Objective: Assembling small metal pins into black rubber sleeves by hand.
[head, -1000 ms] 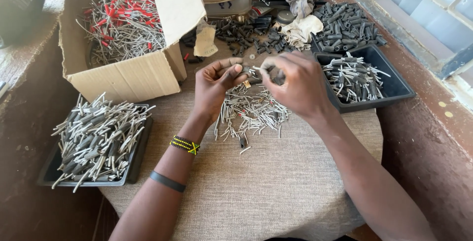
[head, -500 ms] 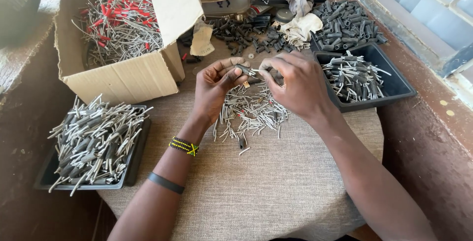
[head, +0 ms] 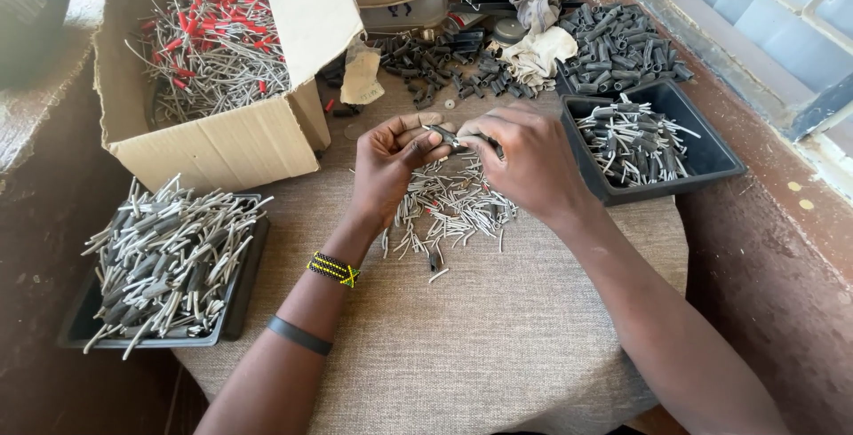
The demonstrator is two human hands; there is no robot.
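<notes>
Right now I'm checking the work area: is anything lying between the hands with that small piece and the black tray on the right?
Nothing visible does. Both hands, left and right, pinch the small grey piece above the loose pile. Only bare cloth separates the right hand from the black tray.

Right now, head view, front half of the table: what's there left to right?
Black tray of grey pieces → left hand → small dark piece pinched between both hands → right hand → black tray, partly filled.
</notes>
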